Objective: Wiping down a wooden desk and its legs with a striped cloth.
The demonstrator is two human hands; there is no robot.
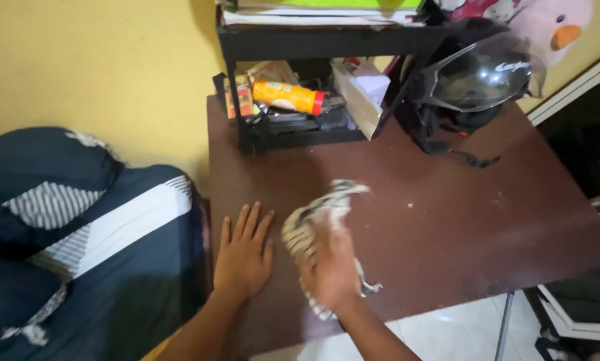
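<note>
Right hand (332,271) is closed around a striped cloth (313,224), grip wrapped on its lower part; motion blur hides the finger detail. The cloth sits bunched on the brown counter (447,220). Its long axis runs diagonal, from the near edge by the wrist up and away to the right, free end pointing toward the black helmet (470,83). A loose tail hangs just right of the wrist.

Left hand (244,253) lies flat on the counter just left of the cloth, palm down, fingers spread and pointing away, holding nothing. Not touching the cloth as far as I can tell.

Beyond the cloth, at the back of the counter: a black shelf rack (313,40) holding an orange canister (288,97) lying on its side. Left of the counter: a bed with dark striped bedding (79,234).
</note>
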